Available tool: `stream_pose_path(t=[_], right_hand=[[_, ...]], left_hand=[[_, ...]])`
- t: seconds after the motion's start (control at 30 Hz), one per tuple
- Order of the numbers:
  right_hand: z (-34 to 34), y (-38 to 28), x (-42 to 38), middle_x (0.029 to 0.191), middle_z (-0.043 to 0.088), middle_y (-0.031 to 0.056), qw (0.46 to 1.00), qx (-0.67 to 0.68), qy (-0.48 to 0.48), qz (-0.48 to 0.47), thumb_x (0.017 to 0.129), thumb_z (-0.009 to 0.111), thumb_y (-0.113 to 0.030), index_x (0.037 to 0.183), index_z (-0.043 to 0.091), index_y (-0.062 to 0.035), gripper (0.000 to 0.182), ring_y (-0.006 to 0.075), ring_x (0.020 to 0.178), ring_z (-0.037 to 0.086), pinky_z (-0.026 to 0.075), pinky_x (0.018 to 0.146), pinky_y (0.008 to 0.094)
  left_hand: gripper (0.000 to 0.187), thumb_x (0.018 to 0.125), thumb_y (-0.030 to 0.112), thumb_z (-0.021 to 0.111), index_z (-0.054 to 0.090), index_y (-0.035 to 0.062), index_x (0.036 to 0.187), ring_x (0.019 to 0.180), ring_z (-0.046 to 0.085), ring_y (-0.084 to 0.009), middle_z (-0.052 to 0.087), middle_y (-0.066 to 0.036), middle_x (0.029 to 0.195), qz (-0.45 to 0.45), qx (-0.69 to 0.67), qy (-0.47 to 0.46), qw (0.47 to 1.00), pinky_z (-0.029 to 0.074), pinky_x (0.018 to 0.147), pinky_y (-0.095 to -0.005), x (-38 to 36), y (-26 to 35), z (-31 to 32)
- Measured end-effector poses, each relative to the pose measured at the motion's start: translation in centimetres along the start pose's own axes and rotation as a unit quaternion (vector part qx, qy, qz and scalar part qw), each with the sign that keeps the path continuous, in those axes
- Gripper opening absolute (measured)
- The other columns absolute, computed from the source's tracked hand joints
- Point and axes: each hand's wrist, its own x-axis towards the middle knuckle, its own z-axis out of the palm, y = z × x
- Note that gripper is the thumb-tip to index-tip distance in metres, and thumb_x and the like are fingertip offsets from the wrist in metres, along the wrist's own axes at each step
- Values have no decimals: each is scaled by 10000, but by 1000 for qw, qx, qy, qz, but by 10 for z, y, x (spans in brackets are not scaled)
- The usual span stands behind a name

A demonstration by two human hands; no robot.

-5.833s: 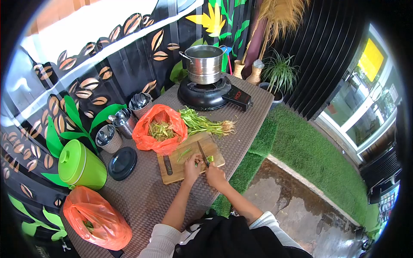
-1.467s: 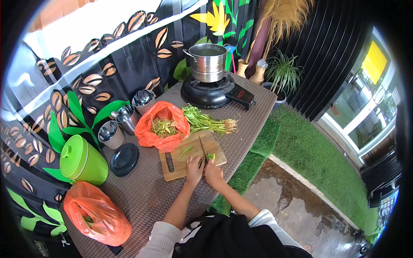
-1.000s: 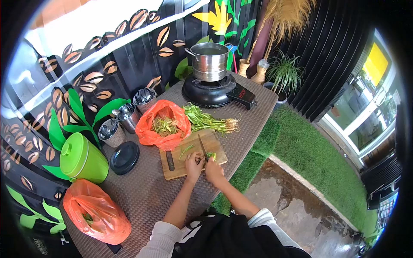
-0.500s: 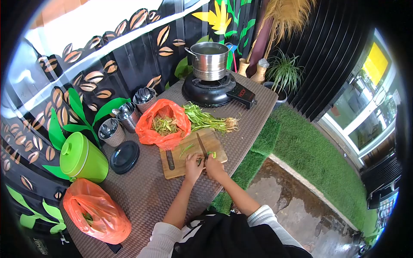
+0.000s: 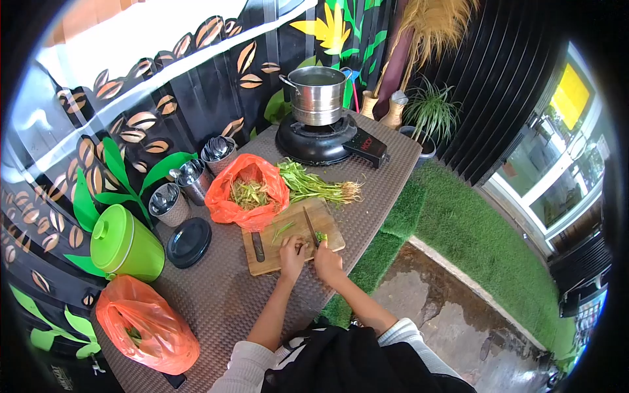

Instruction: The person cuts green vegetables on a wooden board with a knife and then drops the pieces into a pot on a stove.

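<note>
Left hand (image 5: 292,255) and right hand (image 5: 327,263) have drawn slightly apart since the last frame in the head view, opening a narrow gap where they nearly met. Right fingers grip the knife (image 5: 310,224), its blade pointing toward the far side of the cutting board (image 5: 331,226). Left fingers are curled just beside it; whether they hold a piece cannot be told. Cut greens (image 5: 320,236) lie against the blade, near the right edge of the table (image 5: 226,295). Red capitals beginning with H mark the control box (image 5: 369,147) at the table's far right corner; the remaining letters are unclear. Stove (image 5: 309,147) and pot (image 5: 318,106) stand beside it, unchanged, as do the rooted bundle (image 5: 318,188) and open orange bag (image 5: 221,198) beyond the board.
</note>
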Motion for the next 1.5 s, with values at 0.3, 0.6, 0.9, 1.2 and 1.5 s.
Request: stream_pose_path(t=[0.3, 0.6, 0.9, 1.2, 1.5], right_hand=[[-2, -5, -11, 909, 644, 266, 1000, -6, -5, 13, 891, 454, -170, 1132, 400, 81, 352, 396, 872, 647, 531, 726, 455], [-4, 9, 10, 924, 644, 266, 999, -4, -8, -32, 882, 509, -205, 1117, 401, 68, 377, 397, 885, 646, 533, 723, 456], [3, -1, 6, 896, 651, 268, 1000, 14, 9, -20, 828, 534, -103, 1071, 426, 38, 301, 386, 868, 658, 538, 728, 424], [14, -9, -14, 871, 644, 270, 1000, -1, -4, 15, 923, 435, -241, 1093, 413, 70, 355, 416, 850, 643, 522, 720, 476], [-9, -3, -1, 926, 638, 281, 999, 9, -45, -18, 887, 486, -164, 1111, 404, 54, 324, 405, 888, 643, 525, 738, 472]], left_hand=[[197, 769, -5, 634, 599, 18, 961, 789, 592, -289, 635, -113, 802, 117, 69, -10, 991, 478, 721, -369, 6, 8, 7], [194, 730, 5, 684, 632, 41, 913, 818, 588, -257, 655, -80, 854, 27, -5, -19, 999, 446, 775, -352, 8, -5, 9], [239, 706, -24, 704, 637, 15, 932, 742, 603, -220, 605, -96, 768, 20, -39, 10, 999, 493, 687, -321, 4, -8, 9], [231, 746, -22, 659, 625, 17, 971, 776, 605, -232, 617, -107, 839, 85, 34, -9, 996, 502, 703, -314, 2, -3, 3], [195, 698, 24, 706, 654, 36, 886, 744, 573, -214, 647, -68, 746, -4, -20, -16, 1000, 476, 698, -328, 7, -3, 0]])
